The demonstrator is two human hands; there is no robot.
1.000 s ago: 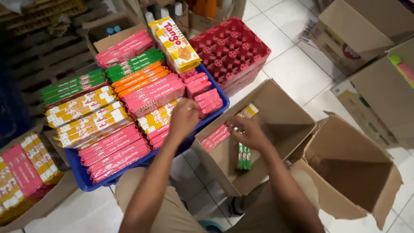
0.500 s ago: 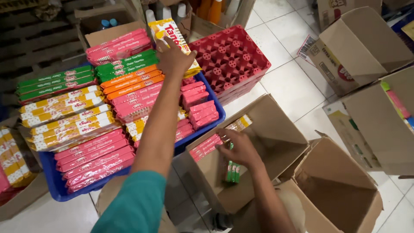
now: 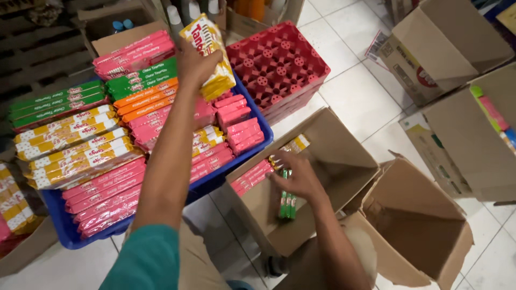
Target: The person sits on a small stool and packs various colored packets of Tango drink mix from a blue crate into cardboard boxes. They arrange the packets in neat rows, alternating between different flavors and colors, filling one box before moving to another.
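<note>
My left hand reaches forward over the blue crate and grips a yellow and white wafer pack bundle at the crate's far side. The crate holds rows of pink, green, orange and yellow wafer packs. My right hand rests inside an open cardboard box, fingers spread on green packs that stand on end there. Pink packs and a yellow pack lie beside them in the same box.
A stack of red plastic trays sits behind the box. An empty open carton lies at the right. More cartons stand at the far right on the white tiled floor. Bottles stand at the back.
My left hand moved from the yellow packs in the crate's middle up to the far side and took hold of the yellow and white bundle. My right hand stayed in the box.
</note>
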